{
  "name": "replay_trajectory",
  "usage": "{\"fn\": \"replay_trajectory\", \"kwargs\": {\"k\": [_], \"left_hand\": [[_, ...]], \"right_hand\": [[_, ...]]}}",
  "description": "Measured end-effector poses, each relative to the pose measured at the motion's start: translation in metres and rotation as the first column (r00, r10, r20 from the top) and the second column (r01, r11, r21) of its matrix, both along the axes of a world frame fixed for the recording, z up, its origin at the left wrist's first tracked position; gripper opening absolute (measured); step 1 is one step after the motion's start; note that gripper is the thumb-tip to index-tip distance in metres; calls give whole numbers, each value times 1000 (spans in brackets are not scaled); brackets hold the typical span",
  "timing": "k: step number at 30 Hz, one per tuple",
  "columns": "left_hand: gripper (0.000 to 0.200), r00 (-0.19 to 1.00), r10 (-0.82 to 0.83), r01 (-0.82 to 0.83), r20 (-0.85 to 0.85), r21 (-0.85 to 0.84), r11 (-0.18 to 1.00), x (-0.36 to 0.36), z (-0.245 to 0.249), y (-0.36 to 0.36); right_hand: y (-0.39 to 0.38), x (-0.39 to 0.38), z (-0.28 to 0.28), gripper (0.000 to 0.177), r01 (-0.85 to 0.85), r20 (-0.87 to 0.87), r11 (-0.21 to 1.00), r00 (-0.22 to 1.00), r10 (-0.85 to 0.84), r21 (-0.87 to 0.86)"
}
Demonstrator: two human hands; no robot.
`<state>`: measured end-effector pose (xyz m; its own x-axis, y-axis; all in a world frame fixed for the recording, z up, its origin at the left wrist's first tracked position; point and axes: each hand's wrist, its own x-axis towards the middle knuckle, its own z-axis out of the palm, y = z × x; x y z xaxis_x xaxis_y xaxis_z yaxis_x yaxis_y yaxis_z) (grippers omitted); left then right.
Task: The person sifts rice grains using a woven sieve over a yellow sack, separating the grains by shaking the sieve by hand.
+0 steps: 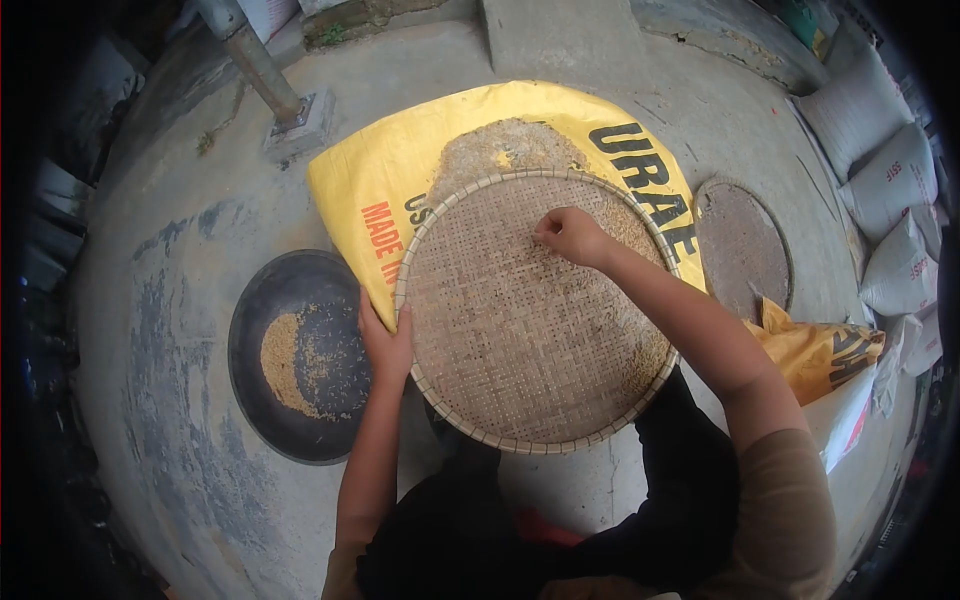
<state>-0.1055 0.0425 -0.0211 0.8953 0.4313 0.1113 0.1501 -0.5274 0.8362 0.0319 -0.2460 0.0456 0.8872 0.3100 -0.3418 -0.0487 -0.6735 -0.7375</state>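
Holding grain [655,362]: woven tray [500,350] along its right side, black basin [290,282] too.

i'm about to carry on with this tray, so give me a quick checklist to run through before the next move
1. Left hand on the woven tray: ok, at its left rim.
2. Right hand empty: cannot tell, its fingers are pinched together.
3. Grain spread evenly on the tray: not ok, mostly along the right side.
4. Black bowl empty: not ok, it holds grain.
5. Yellow sack bare: not ok, a pile lies on it.
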Motion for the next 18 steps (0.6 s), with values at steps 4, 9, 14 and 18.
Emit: {"fn": "replay_trajectory", "kwargs": {"k": [4, 9, 14, 18], "left_hand": [[71, 1000, -4, 4, -5, -12, 1000, 0, 2, -1], [71, 1000, -18, 18, -1, -18, 1000, 1, -7, 3], [71, 1000, -5, 5, -25, -9, 1000, 1, -3, 2], [71, 1000, -13, 13, -11, 11, 1000, 1, -4, 2]], "right_hand": [[-15, -1, -34, 18, 32, 185, 996, 983, -15, -89], [0, -2, -30, 16, -31, 149, 967, 986, 71, -254], [10, -4, -39, 18, -4, 189, 933, 979, 77, -360], [15, -5, -38, 21, -38, 158, 918, 981, 109, -395]]}}
